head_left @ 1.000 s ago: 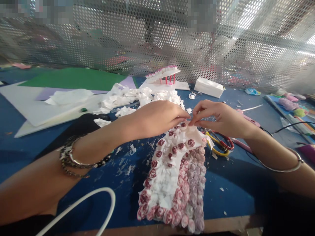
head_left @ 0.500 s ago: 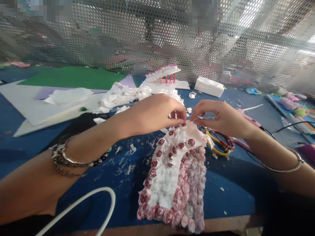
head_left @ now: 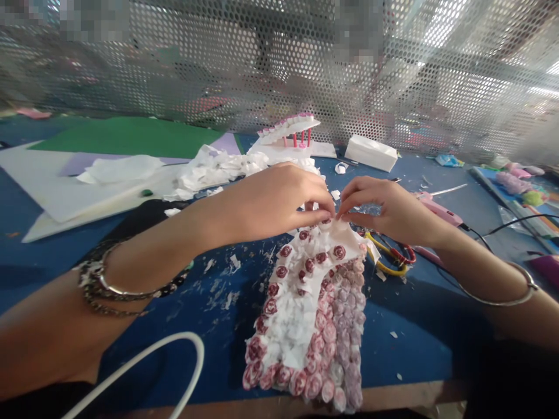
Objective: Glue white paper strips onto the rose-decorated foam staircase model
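Observation:
A decorated panel (head_left: 292, 334) lies lengthwise before me, covered along its edges with rows of small rolled paper roses (head_left: 339, 252), deep red at the left, pink and greyish purple at the right. White paper fills its middle. At the far end, my left hand (head_left: 301, 201) pinches with thumb and forefinger at the white paper (head_left: 343, 231), beside a small dark red rose. My right hand (head_left: 378, 209) faces it, fingertips closed together on the same paper. The fingertips of both hands nearly touch, and what lies right between them is mostly hidden.
Crumpled white paper (head_left: 209, 169) is heaped beyond my left hand. Behind stand a small model with pink posts (head_left: 297, 139) and a white box (head_left: 371, 153). At right lie a pink glue gun (head_left: 441, 210) and red-and-yellow-handled scissors (head_left: 386, 265). A white cable (head_left: 198, 355) loops in front.
My right hand has shifted slightly left, bringing its fingertips up against those of my left hand. My left hand has moved slightly right. The panel stays in place.

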The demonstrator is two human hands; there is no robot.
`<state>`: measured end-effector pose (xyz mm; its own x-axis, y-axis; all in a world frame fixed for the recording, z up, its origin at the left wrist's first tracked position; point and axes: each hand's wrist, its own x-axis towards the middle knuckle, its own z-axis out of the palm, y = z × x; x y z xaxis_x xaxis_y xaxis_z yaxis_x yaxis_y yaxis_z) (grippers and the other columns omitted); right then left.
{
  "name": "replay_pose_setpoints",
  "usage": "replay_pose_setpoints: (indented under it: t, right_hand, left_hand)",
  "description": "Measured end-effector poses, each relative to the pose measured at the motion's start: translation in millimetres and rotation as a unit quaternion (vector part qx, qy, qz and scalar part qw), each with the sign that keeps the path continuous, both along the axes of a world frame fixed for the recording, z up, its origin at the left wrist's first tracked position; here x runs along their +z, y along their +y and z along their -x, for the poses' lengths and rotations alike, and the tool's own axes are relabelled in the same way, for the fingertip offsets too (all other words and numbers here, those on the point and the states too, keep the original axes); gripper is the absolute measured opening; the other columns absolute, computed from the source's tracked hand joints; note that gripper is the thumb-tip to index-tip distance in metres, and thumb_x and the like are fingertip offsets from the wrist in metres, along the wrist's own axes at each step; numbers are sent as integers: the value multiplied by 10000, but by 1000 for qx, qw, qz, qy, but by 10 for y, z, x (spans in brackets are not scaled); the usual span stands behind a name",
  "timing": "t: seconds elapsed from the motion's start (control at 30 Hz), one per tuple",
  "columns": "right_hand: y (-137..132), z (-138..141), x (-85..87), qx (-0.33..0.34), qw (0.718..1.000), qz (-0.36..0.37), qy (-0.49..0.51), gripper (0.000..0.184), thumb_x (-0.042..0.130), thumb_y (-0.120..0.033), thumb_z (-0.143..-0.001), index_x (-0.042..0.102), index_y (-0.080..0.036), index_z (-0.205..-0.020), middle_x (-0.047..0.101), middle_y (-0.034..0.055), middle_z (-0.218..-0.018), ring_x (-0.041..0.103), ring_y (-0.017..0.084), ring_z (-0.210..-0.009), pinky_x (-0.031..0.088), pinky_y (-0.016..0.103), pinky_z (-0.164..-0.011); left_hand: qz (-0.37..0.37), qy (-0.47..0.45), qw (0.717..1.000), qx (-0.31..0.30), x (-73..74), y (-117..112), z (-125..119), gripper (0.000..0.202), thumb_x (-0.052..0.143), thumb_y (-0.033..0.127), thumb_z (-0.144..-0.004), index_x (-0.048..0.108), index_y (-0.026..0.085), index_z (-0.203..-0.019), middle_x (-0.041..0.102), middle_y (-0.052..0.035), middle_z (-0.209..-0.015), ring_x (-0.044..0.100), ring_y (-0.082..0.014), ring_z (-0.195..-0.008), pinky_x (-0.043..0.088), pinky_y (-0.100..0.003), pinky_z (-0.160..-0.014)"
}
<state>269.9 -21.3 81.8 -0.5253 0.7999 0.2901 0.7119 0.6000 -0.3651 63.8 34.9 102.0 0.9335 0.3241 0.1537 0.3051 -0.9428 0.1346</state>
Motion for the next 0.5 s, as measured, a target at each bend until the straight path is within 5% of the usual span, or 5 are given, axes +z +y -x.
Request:
replay_pose_setpoints:
  t: [0.17,0.5]
  right_hand:
    - [-5,-5,-2,-3,1000,-8,-18,163,526,-259,-820,668,-195,-866,582,42,-939,542,122,-866,393,274,-782]
    - [-29,24,24,-15,999,-37,-9,139,540,-262,-808,639,-173,-851,598,39,-901,540,118,-833,382,267,-758]
  left_hand:
    - [-21,1,999,35,-41,12,0,329,362,327,-888,620,215,-1059,647,-44,-1029,572,-208,-963,370,-332,-856]
    - [25,-38,998,38,-61,-4,-53,254,441,300,-860,664,205,-934,672,-16,-901,594,-151,-839,390,-250,-723]
